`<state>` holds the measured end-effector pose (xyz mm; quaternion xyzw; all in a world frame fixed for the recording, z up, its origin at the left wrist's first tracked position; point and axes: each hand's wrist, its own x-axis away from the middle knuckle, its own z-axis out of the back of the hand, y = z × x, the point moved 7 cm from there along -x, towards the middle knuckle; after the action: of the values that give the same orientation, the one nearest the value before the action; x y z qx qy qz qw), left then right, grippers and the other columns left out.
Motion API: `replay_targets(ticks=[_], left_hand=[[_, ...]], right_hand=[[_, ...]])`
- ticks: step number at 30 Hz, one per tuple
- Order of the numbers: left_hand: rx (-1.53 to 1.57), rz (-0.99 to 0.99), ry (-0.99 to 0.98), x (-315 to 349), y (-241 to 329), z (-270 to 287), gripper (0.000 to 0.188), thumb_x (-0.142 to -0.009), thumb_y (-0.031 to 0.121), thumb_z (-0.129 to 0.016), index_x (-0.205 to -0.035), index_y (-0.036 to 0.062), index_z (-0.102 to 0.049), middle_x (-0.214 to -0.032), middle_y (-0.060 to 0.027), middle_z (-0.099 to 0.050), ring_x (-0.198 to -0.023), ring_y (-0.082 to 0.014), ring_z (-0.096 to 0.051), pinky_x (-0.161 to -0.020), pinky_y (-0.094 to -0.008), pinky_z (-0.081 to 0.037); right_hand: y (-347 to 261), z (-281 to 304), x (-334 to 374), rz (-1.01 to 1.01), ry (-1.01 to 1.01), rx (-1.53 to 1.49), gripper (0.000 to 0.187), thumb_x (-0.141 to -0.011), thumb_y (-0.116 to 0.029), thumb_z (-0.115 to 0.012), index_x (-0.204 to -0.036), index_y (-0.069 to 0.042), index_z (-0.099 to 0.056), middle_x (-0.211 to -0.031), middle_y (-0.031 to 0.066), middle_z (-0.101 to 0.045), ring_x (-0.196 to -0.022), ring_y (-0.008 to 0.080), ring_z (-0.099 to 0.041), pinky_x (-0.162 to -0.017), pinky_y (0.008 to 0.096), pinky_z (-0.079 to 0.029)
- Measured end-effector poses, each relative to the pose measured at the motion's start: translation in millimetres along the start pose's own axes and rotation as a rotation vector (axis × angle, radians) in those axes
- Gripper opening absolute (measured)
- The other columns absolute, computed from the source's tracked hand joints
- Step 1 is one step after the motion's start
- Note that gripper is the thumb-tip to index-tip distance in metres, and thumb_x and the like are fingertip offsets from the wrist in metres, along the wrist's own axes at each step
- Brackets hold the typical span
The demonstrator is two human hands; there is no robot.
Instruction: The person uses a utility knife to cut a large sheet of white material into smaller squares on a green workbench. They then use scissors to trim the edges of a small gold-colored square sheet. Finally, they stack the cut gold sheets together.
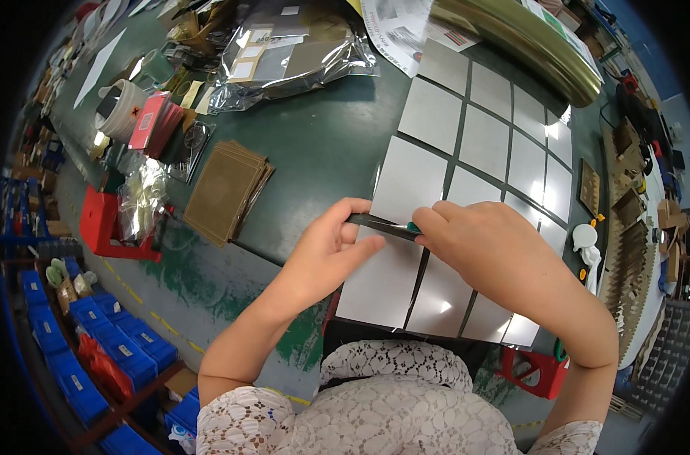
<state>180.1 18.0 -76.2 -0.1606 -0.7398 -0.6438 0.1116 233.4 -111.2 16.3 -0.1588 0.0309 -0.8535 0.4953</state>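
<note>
A grid of light grey rectangular panels (414, 178) lies on the green table in front of me, with dark gaps between the pieces. Over its near left part, my left hand (326, 250) pinches the left end of a narrow dark strip (383, 224) between thumb and fingers. My right hand (489, 246) is closed at the strip's other end, around a small tool with a teal part (413, 227). Most of that tool is hidden by the fingers, so its kind cannot be made out. A thin bright edge shows beside the teal part.
A stack of brown plates (225, 191) lies left on the table (307, 144). Behind are a clear plastic bag (299, 53) and a gold film roll (527, 45). A white mug (121, 110) stands far left. Red stools (106, 224) and blue bins (79, 387) are below.
</note>
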Motion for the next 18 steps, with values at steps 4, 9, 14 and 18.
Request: replay_targets(ticks=[4, 9, 14, 18], left_hand=[[0.009, -0.004, 0.002, 2, 1, 1, 0.034, -0.09, 0.001, -0.06, -0.122, -0.0025, -0.049, -0.083, -0.0012, -0.067, -0.071, -0.0021, -0.059, -0.063, -0.0178, -0.045], [0.019, 0.003, -0.026, 0, 0, -1, 0.034, -0.091, 0.001, -0.06, -0.123, -0.0033, -0.048, -0.088, -0.006, -0.07, -0.075, -0.0044, -0.062, -0.065, -0.019, -0.048], [0.072, -0.021, -0.023, 1, 3, -3, 0.033, -0.091, 0.002, -0.06, -0.122, -0.0035, -0.048, -0.087, -0.0062, -0.07, -0.073, -0.0048, -0.063, -0.064, -0.0185, -0.048], [0.056, -0.031, -0.012, 1, 2, -2, 0.034, -0.091, 0.002, -0.061, -0.122, -0.0038, -0.048, -0.085, -0.0057, -0.069, -0.072, -0.0046, -0.062, -0.063, -0.0185, -0.048]], right_hand=[[2, 5, 11, -0.028, -0.029, 0.018, 0.018, -0.091, -0.02, -0.057, -0.088, -0.005, -0.05, -0.076, 0.0097, -0.056, -0.069, 0.0293, -0.062, -0.06, 0.0388, -0.049], [7, 11, 27, -0.036, -0.065, -0.018, 0.012, -0.076, 0.0, -0.057, -0.087, -0.001, -0.05, -0.074, 0.012, -0.056, -0.072, 0.0322, -0.06, -0.062, 0.0393, -0.047], [11, 17, 41, -0.084, -0.102, -0.009, 0.01, -0.077, -0.001, -0.055, -0.085, 0.0, -0.05, -0.073, 0.0131, -0.054, -0.072, 0.0327, -0.059, -0.061, 0.0402, -0.046], [16, 15, 54, -0.106, -0.1, 0.097, 0.018, -0.09, -0.018, -0.059, -0.086, -0.004, -0.049, -0.075, 0.0101, -0.055, -0.068, 0.0266, -0.061, -0.058, 0.0373, -0.048]])
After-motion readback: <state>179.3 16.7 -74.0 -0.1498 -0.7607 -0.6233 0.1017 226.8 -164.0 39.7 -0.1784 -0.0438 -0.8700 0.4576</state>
